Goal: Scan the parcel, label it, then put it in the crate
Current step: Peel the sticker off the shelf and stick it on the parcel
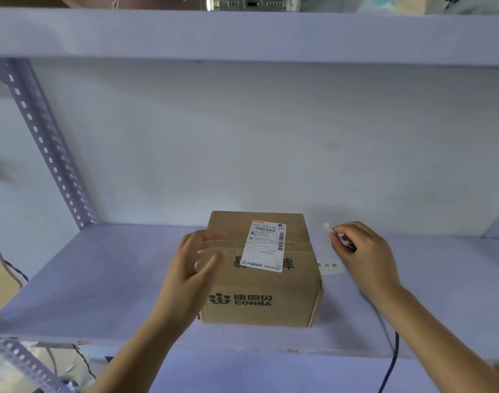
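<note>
Near the lower centre of the frame we have the cardboard parcel (261, 276) standing flat on the pale shelf board (100, 279), with its printed front face turned to us and its top face up. We think it is placed like this so that the shipping label (266, 245), which lies across the taped seam on the top, can be read easily from above.

Our left hand (193, 268) is at the left side of the parcel, with the fingers spread wide and a little blurred. It holds nothing; we cannot tell if it already touches the cardboard. We judge that it is there to steady the box.

Our right hand (361, 251) is to the right of the parcel, apart from it, and its fingertips are pinched narrow on a small white piece (327, 227). This piece may be a sticker or its backing, but it is too small to say. We hold it by the edge, probably so that it does not stick to the fingers.

At the lower right a dark blue cable (391, 361) hangs over the shelf edge. No crate and no scanner are visible, so we judge the labelling step is in hand.
</note>
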A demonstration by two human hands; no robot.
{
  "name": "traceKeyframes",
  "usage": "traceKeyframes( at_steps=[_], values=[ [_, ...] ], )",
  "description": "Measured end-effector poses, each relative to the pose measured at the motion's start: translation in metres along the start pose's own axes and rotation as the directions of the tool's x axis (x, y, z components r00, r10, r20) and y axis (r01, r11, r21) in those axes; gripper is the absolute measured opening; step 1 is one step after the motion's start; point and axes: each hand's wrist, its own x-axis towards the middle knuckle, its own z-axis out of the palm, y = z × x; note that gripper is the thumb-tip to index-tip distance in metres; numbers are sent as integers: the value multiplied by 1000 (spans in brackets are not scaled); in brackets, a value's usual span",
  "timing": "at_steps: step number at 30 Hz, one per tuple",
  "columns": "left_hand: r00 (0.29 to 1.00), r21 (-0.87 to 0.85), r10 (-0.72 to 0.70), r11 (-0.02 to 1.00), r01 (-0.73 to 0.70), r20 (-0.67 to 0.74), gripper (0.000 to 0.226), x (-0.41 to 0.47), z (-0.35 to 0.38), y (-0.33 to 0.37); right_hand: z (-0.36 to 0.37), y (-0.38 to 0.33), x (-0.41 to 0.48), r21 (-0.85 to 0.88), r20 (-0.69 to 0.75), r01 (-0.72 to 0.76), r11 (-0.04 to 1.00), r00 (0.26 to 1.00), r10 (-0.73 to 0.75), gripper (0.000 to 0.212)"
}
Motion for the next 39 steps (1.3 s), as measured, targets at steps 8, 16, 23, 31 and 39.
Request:
traceKeyframes(
  at_steps=[8, 16, 23, 31, 39],
  values=[
    [998, 71, -29, 997, 24, 62, 18, -9, 24, -6, 0, 19, -9, -3, 48, -109, 994, 993, 109, 3],
    [996, 97, -43, 995, 36, 72, 27, -12, 29, -21, 16, 50, -9, -64, 156, -215, 974, 962, 223, 11],
    [998, 85, -37, 996, 32, 55, 34, -20, 25, -23, 44, 64, -5, -216, 303, -230, 949, 908, 289, 12],
    [1000, 32, -8, 999, 8, 7, 24, -25, 17, -19, 78, 77, -28, -440, 656, 243, 864, 744, 125, 40],
    [1000, 25, -4, 1000, 4, 16, 23, -26, 18, -20, 83, 85, -25, -463, 717, 394, 794, 693, 74, 60]
  ],
)
